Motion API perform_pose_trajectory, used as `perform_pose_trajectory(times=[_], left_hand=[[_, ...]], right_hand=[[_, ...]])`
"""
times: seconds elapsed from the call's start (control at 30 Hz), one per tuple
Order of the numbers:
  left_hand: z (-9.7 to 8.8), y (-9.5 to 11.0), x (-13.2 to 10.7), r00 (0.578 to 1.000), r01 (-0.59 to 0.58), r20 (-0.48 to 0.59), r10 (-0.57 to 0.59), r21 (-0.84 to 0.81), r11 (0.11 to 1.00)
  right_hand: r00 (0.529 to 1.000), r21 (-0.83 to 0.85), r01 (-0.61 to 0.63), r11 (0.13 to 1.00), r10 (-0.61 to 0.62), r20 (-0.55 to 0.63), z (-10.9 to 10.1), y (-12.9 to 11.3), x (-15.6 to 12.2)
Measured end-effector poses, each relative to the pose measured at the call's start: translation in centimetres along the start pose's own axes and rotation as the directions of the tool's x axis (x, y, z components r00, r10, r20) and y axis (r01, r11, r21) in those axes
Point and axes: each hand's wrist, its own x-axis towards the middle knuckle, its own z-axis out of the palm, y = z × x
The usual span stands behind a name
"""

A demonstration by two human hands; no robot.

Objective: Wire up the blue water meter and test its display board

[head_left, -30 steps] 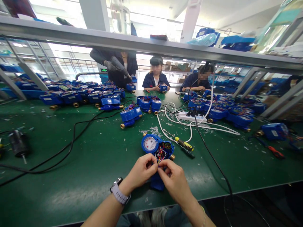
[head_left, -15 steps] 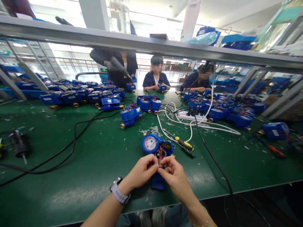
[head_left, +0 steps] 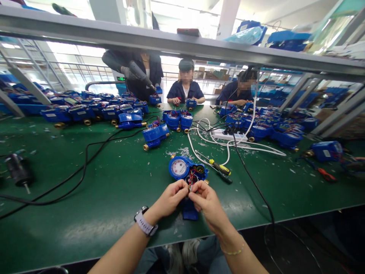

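An open blue water meter [head_left: 184, 170] with a white dial lies on the green table in front of me, its coloured wires [head_left: 191, 178] spilling from the open compartment. My left hand [head_left: 171, 198], a watch on its wrist, pinches the wires at the meter's near edge. My right hand [head_left: 207, 201] meets it fingertip to fingertip and pinches the same wires. A blue cover piece [head_left: 189, 211] lies on the table under my hands.
A yellow-handled screwdriver [head_left: 219, 168] lies just right of the meter. White and black cables cross the green table [head_left: 114, 182]. Several blue meters [head_left: 154, 135] lie farther back. A black tool [head_left: 18, 172] sits far left. Three people work across the table.
The view has tilted slightly, so everything sits a little higher in frame. My fingers have kept working the wires at the same spot on the meter.
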Motion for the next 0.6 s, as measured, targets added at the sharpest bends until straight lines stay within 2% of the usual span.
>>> perform_pose_trajectory(times=[0.17, 0.33, 0.47, 0.6], left_hand=[[0.19, -0.14, 0.23, 0.995, 0.096, -0.002, -0.097, -0.154, 0.983], [0.16, -0.07, 0.26, 0.992, 0.123, 0.001, -0.128, -0.279, 0.952], [-0.01, -0.02, 0.18, 0.990, 0.133, -0.008, -0.140, -0.262, 0.956], [0.03, 0.29, 0.08, 0.996, 0.070, -0.037, -0.078, -0.177, 0.982]], right_hand=[[0.998, 0.172, -0.048, 0.984, 0.039, 0.052, -0.15, -0.23, -0.07], [0.995, 0.252, -0.069, 0.965, 0.049, 0.084, -0.25, -0.14, 0.04], [0.999, 0.169, 0.007, 0.986, -0.014, 0.039, -0.22, 0.01, 0.06], [0.998, 0.019, 0.070, 0.997, -0.070, -0.003, -0.24, 0.16, -0.08]])
